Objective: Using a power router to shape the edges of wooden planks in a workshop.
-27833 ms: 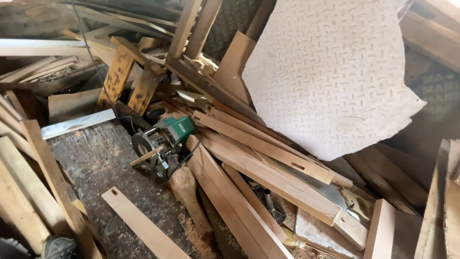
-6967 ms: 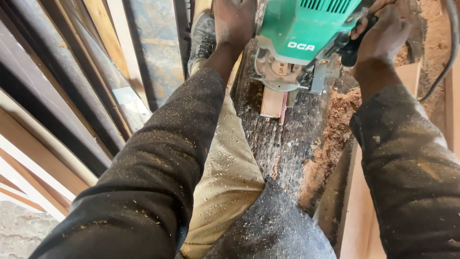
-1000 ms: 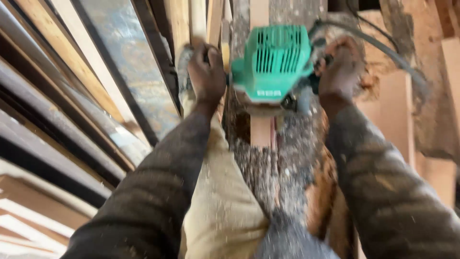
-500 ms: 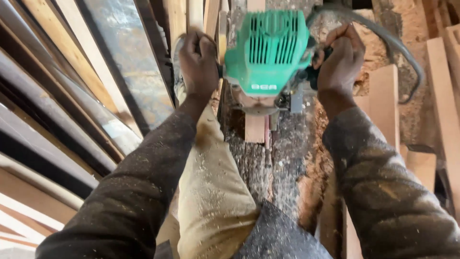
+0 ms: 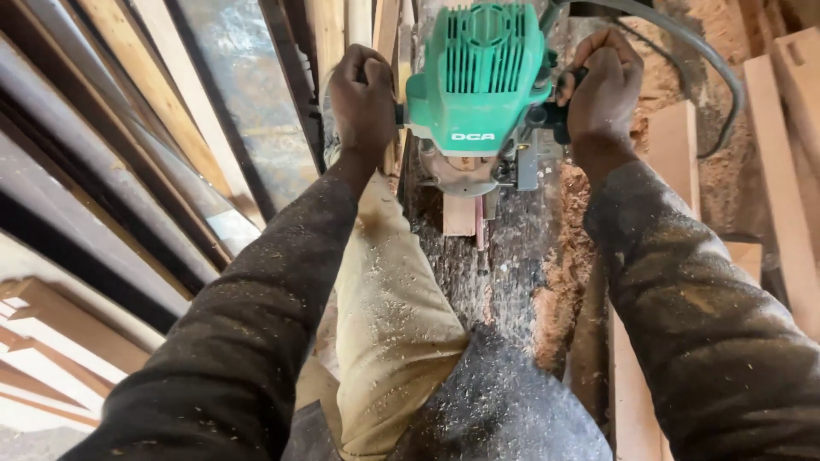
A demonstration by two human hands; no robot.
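i have both hands locked on the green power router (image 5: pixel 481 81), one per side handle. my left hand (image 5: pixel 362 96) is curled tight around the left handle, knuckles up, fingers wrapped fully so the handle itself is hidden under them. my right hand (image 5: pixel 603 84) is clenched the same way on the black handle at the router's right side. between my two grips the green motor housing stands upright, its round base just below and resting on a narrow pale wood strip (image 5: pixel 461 213), which pokes out from under the base toward me. that strip lies along a dark, rough plank (image 5: pixel 504 265) dusted with sawdust. a grey cable (image 5: pixel 700 60) arcs away just past my right fist. left of my left grip, stacked boards (image 5: pixel 128 128) lean in slanted rows. below the grips, my dusty khaki trouser leg (image 5: pixel 393 307) lies along the plank's left edge.
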